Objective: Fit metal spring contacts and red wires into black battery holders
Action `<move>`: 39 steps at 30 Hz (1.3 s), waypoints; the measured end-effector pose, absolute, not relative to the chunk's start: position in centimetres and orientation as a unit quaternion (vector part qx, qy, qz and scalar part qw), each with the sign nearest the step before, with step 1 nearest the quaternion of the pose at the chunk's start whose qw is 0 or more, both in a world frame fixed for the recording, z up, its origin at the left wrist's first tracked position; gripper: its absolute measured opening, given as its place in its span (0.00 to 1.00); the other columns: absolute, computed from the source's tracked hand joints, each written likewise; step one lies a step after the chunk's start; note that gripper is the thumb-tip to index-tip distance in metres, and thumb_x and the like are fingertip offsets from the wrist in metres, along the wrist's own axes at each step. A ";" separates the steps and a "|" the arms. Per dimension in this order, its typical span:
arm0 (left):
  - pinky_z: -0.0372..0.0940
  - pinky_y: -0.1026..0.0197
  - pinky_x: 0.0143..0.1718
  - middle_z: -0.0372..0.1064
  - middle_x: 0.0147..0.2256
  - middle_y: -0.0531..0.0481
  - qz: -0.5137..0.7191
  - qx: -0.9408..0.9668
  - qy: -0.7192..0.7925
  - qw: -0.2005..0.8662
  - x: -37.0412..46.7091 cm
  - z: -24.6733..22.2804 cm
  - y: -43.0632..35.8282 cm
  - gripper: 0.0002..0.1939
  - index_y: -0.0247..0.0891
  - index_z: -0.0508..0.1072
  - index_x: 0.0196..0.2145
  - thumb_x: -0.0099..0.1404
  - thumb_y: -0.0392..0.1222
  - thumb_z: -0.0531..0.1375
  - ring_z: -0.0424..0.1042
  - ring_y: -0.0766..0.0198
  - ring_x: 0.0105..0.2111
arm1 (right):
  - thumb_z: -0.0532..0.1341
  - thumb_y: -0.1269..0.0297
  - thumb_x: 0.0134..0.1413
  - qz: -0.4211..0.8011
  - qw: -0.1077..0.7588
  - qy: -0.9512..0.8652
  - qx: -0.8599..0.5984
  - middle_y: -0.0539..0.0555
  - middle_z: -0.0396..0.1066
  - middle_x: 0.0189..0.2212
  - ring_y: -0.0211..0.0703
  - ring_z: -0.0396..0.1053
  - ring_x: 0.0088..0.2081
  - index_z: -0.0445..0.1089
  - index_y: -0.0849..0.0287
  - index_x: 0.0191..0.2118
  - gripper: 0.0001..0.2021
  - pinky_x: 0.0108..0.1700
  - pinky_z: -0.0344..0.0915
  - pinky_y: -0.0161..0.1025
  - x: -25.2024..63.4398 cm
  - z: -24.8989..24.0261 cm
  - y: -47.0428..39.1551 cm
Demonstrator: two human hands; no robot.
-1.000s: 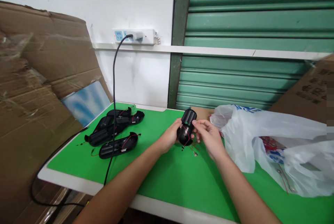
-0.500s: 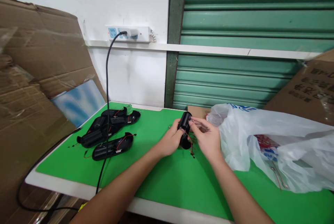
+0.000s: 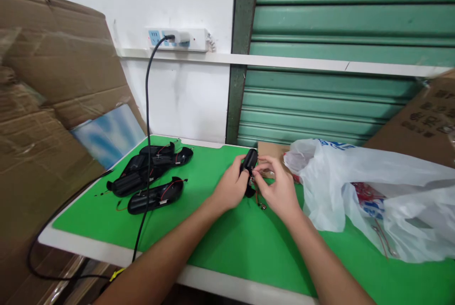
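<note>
A black plastic casing (image 3: 249, 170) is held just above the green surface (image 3: 227, 243). The left hand (image 3: 230, 188) closes its grip around it; the right hand (image 3: 279, 190) pinches its thin wires (image 3: 258, 196), best handled gently. Similar casings (image 3: 149, 179) lie well left.

A single head-worn view looks forward and down across the desk (image 3: 220, 248) from close range, facing the shutter (image 3: 337, 82) at twelve o'clock, cardboard (image 3: 46, 106) at nine.
</note>
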State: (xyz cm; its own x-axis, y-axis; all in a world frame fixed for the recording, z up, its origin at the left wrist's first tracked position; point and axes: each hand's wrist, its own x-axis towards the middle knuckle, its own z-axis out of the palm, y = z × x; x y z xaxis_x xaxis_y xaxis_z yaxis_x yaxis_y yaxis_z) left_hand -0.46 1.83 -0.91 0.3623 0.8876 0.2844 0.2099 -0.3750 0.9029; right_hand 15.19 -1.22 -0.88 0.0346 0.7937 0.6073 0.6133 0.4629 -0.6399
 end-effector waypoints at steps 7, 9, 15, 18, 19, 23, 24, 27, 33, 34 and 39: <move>0.61 0.51 0.60 0.69 0.57 0.40 0.420 0.756 0.358 0.352 -0.4 -1.2 1.8 0.23 0.37 0.61 0.63 0.73 0.38 0.48 0.69 0.54 0.56 | 0.61 0.68 0.61 0.052 0.496 -0.708 -0.500 0.49 0.76 0.39 0.37 0.76 0.45 0.58 0.57 0.57 0.20 0.50 0.70 0.34 15.5 -1.1 -1.1; 0.61 0.51 0.61 0.68 0.58 0.40 0.418 0.761 0.358 0.344 -0.4 -1.3 1.8 0.23 0.37 0.61 0.63 0.73 0.38 0.48 0.68 0.54 0.57 | 0.60 0.68 0.61 0.040 0.492 -0.710 -0.503 0.50 0.76 0.40 0.38 0.76 0.45 0.58 0.57 0.57 0.20 0.50 0.70 0.36 15.6 -1.3 -1.0; 0.63 0.52 0.59 0.70 0.57 0.42 0.409 0.768 0.359 0.337 -0.4 -1.5 1.9 0.23 0.38 0.61 0.63 0.72 0.38 0.49 0.70 0.55 0.55 | 0.60 0.67 0.61 0.031 0.482 -0.707 -0.516 0.51 0.76 0.40 0.40 0.77 0.44 0.58 0.58 0.57 0.20 0.49 0.70 0.37 15.6 -1.5 -0.8; 0.63 0.52 0.58 0.70 0.57 0.42 0.410 0.767 0.361 0.337 -0.4 -1.5 2.0 0.23 0.38 0.61 0.64 0.72 0.38 0.49 0.70 0.55 0.55 | 0.60 0.66 0.61 0.035 0.487 -0.703 -0.517 0.51 0.76 0.40 0.41 0.77 0.44 0.58 0.57 0.56 0.19 0.49 0.71 0.38 15.6 -1.6 -0.9; 0.63 0.52 0.59 0.70 0.57 0.42 0.410 0.766 0.363 0.337 -0.4 -1.5 2.0 0.23 0.38 0.61 0.64 0.72 0.38 0.49 0.70 0.55 0.55 | 0.60 0.66 0.61 0.038 0.488 -0.702 -0.518 0.51 0.76 0.40 0.41 0.77 0.45 0.58 0.57 0.56 0.18 0.49 0.71 0.38 15.6 -1.6 -0.9; 0.63 0.51 0.59 0.70 0.57 0.42 0.408 0.764 0.370 0.335 -0.4 -1.5 2.0 0.23 0.38 0.62 0.63 0.72 0.39 0.50 0.70 0.54 0.55 | 0.60 0.66 0.61 0.057 0.493 -0.695 -0.520 0.50 0.76 0.39 0.41 0.77 0.45 0.57 0.56 0.55 0.18 0.51 0.72 0.40 15.6 -1.7 -0.9; 0.63 0.51 0.59 0.70 0.57 0.42 0.409 0.763 0.371 0.335 -0.4 -1.5 2.0 0.23 0.38 0.62 0.63 0.72 0.39 0.50 0.70 0.54 0.55 | 0.60 0.66 0.61 0.061 0.495 -0.694 -0.520 0.51 0.76 0.39 0.41 0.77 0.45 0.57 0.56 0.55 0.18 0.51 0.72 0.40 15.6 -1.7 -0.9; 0.63 0.51 0.59 0.70 0.57 0.42 0.412 0.760 0.374 0.336 -0.4 -1.6 1.9 0.23 0.38 0.63 0.63 0.72 0.39 0.50 0.70 0.54 0.56 | 0.59 0.65 0.62 0.061 0.497 -0.696 -0.515 0.52 0.76 0.39 0.42 0.77 0.43 0.57 0.57 0.54 0.17 0.49 0.73 0.39 15.6 -1.8 -0.9; 0.62 0.52 0.61 0.70 0.58 0.43 0.413 0.753 0.385 0.339 -0.3 -1.6 1.8 0.24 0.39 0.63 0.64 0.72 0.40 0.50 0.69 0.55 0.57 | 0.58 0.65 0.63 0.031 0.478 -0.705 -0.522 0.53 0.76 0.40 0.41 0.77 0.41 0.57 0.58 0.55 0.17 0.45 0.73 0.37 15.5 -1.9 -0.9; 0.62 0.52 0.61 0.70 0.58 0.43 0.412 0.752 0.386 0.339 -0.3 -1.6 1.7 0.24 0.39 0.63 0.64 0.72 0.40 0.50 0.69 0.55 0.57 | 0.58 0.65 0.63 0.022 0.476 -0.706 -0.525 0.53 0.76 0.40 0.41 0.77 0.41 0.57 0.58 0.56 0.17 0.46 0.73 0.37 15.4 -2.0 -1.0; 0.61 0.53 0.61 0.70 0.58 0.43 0.413 0.754 0.383 0.339 -0.2 -1.6 1.6 0.24 0.38 0.63 0.64 0.72 0.40 0.50 0.69 0.55 0.57 | 0.56 0.65 0.65 -0.025 0.459 -0.710 -0.534 0.55 0.75 0.41 0.41 0.77 0.38 0.58 0.58 0.56 0.16 0.43 0.73 0.37 15.1 -2.2 -1.0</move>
State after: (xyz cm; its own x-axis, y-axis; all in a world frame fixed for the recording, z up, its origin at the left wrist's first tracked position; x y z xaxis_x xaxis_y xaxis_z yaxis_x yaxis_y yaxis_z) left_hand -0.16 1.59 -1.58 0.3659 0.8569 0.3631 0.2970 -0.4773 0.8270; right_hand 15.14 -1.03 -2.19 -0.0101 0.7348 0.6782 0.7810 0.4293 -0.4535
